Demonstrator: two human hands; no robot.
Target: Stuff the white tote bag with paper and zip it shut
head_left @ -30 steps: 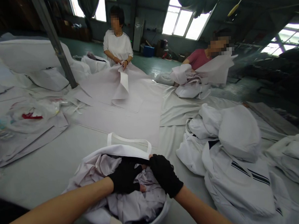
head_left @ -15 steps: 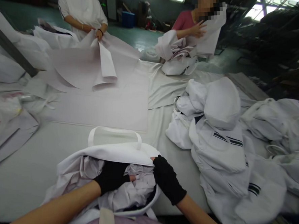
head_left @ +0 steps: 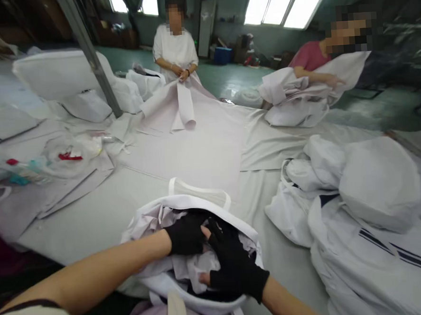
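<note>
A white bag [head_left: 213,206] with a strap handle lies open at the table's near edge, stuffed with crumpled pale paper [head_left: 199,267]. My left hand [head_left: 187,235], in a black fingerless glove, reaches into the opening; its fingers are mostly hidden in the dark inside. My right hand [head_left: 234,260], gloved the same way, is over the right part of the opening with thumb and fingers spread, touching the paper.
White bags with dark stripes [head_left: 380,256] pile up at the right. A large pale sheet [head_left: 196,153] lies ahead, lifted by a person in white [head_left: 175,50]. Another person [head_left: 311,56] handles paper at back right. Plastic bags [head_left: 68,156] and a metal post [head_left: 93,55] are left.
My right hand has left the bag's right rim and moved into the opening beside my left hand. The view has turned, showing more of the left side.
</note>
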